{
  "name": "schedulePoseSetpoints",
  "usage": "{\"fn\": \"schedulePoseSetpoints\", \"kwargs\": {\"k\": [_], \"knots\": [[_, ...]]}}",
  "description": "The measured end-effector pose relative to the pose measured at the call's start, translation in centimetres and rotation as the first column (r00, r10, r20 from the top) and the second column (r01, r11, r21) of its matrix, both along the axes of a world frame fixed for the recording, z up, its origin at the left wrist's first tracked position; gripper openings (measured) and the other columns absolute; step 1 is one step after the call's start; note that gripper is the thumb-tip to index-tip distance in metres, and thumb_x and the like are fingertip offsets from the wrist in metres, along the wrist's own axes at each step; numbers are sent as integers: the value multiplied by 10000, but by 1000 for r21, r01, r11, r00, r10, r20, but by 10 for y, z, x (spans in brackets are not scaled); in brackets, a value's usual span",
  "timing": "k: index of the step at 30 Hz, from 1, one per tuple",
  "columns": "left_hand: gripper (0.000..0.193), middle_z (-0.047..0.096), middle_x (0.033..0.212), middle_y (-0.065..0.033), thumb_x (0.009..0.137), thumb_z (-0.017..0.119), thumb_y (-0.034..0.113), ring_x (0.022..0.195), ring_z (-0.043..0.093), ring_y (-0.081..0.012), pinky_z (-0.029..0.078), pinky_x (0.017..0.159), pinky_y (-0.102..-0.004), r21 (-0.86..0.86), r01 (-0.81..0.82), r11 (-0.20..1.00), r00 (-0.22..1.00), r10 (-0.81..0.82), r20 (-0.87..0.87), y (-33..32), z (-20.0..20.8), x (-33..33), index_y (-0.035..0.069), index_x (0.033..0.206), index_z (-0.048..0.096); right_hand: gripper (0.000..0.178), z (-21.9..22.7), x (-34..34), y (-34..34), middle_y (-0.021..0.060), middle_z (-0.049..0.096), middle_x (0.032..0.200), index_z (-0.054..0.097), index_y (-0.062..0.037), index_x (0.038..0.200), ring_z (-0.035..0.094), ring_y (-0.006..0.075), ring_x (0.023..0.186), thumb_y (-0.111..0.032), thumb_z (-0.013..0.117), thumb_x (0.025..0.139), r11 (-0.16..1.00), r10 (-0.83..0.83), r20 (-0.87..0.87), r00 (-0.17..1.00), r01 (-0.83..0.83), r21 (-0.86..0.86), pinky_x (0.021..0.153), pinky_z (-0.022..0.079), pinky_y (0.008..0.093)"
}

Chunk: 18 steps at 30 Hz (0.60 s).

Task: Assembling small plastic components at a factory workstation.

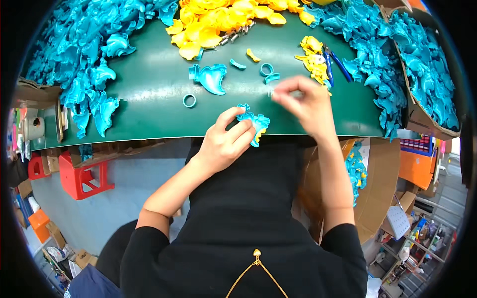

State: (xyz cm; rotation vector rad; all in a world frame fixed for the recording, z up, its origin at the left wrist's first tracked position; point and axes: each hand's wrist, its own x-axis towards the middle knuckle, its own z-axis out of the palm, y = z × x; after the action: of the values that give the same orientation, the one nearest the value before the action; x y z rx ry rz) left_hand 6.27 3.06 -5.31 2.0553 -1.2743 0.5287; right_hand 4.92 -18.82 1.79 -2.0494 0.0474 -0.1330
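Head view: the left hand [226, 141] is gripping a blue plastic piece [254, 125] at the green counter [149, 99] edge; just beyond, the right hand [303, 102] is pinching a small, blurred part; farther off, a blue ring [189, 101] is lying, then yellow pieces [218, 22].

The person wears a black short-sleeved top whose sleeves end above the elbows, leaving both forearms bare. A thin gold chain with a small gold pendant hangs at the chest. No rings or wristbands show.
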Motion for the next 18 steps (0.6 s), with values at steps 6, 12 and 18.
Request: {"fn": "schedulePoseSetpoints", "kwargs": {"k": [6, 12, 18], "knots": [[214, 650, 983, -10, 690, 757, 64, 1156, 562, -288, 565, 838, -338, -17, 8, 1000, 1000, -7, 18, -4, -4, 3, 80, 892, 691, 121, -32, -60, 14, 117, 698, 985, 709, 45, 962, 670, 159, 912, 95, 711, 852, 908, -44, -71, 996, 70, 413, 826, 551, 278], [216, 650, 980, -11, 688, 753, 56, 1163, 557, -286, 564, 840, -330, 12, 24, 1000, 999, -24, 23, -3, -2, 2, 80, 894, 692, 152, -43, -61, 13, 134, 716, 935, 639, 30, 946, 694, 157, 887, 65, 743, 840, 849, -123, -187, 975, 201, 488, 816, 573, 274], [198, 650, 957, -3, 696, 756, 57, 1141, 563, -281, 571, 813, -325, 3, 19, 1000, 999, -19, 31, -4, -2, 1, 80, 882, 692, 175, -29, -49, 2, 135, 726, 908, 618, 16, 937, 709, 161, 836, 35, 762, 839, 782, -58, -348, 936, 259, 566, 767, 585, 268]]}}
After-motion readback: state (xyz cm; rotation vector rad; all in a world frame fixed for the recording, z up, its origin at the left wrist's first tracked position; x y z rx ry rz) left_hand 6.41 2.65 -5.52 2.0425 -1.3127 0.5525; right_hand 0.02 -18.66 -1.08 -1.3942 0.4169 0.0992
